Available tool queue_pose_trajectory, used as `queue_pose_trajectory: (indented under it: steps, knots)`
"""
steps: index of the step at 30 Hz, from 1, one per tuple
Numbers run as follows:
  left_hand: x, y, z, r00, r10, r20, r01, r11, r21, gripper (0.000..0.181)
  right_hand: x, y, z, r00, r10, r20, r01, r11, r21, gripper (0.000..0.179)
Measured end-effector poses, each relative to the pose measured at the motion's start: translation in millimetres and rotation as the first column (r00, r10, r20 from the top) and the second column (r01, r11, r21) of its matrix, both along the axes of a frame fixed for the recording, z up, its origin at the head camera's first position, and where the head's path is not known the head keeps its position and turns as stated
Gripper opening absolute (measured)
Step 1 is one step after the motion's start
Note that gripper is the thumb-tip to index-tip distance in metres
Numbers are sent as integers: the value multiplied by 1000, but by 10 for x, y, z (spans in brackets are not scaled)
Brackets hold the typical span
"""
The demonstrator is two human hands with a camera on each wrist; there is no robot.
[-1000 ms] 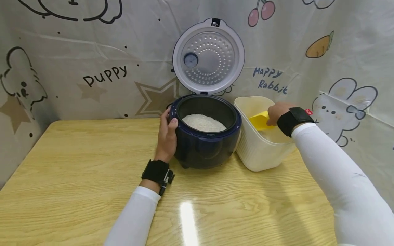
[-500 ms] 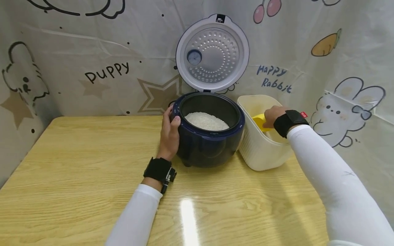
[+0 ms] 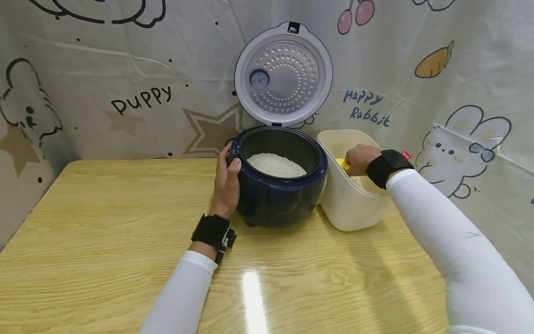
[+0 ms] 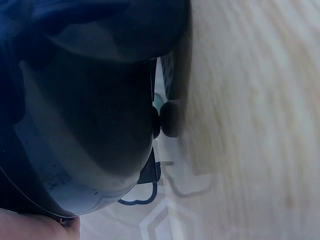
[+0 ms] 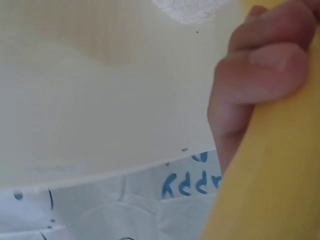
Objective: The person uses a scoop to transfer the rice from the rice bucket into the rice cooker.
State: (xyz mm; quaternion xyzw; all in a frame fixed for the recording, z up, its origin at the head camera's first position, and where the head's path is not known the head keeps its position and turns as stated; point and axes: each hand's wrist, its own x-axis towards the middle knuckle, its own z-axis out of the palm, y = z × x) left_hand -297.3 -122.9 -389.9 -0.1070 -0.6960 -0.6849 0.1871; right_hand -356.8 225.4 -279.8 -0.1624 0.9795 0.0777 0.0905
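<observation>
White rice (image 3: 276, 166) lies inside the dark blue rice cooker (image 3: 277, 204), whose lid (image 3: 283, 76) stands raised. My left hand (image 3: 226, 185) rests against the cooker's left side, its thumb near the front rim. In the left wrist view, part of that hand touches the cooker's body (image 4: 85, 115). My right hand (image 3: 362, 159) reaches into the cream bin (image 3: 354, 211) and grips a yellow scoop (image 3: 343, 163). The right wrist view shows curled fingers around the scoop (image 5: 272, 165); a small white patch of rice (image 5: 190, 7) is visible in the bin. The scoop's bowl is hidden.
Cooker and bin stand side by side, close together, on a wooden table (image 3: 125, 241). A printed cloth (image 3: 137, 69) hangs right behind them and along the sides. The raised lid stands close to the cloth.
My right hand has moved left and deeper into the bin with the scoop, so less yellow shows. The left hand stays on the cooker. The head view has shifted slightly.
</observation>
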Motion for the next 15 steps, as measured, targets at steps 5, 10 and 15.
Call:
queue_pose_trajectory:
  steps: [5, 10, 15]
  knots:
    - [-6, 0, 12, 1000, 2, -12, -2, 1000, 1, 75, 77, -23, 74, 999, 41, -14, -41, 999, 21, 27]
    - [-1, 2, 18, 1000, 7, -2, -7, 1000, -11, 77, 200, -14, 166, 997, 80, 7, -81, 996, 33, 21]
    - [10, 4, 15, 1000, 3, 8, -3, 1000, -16, 78, 297, -7, 249, 993, 104, 46, -107, 993, 59, 18]
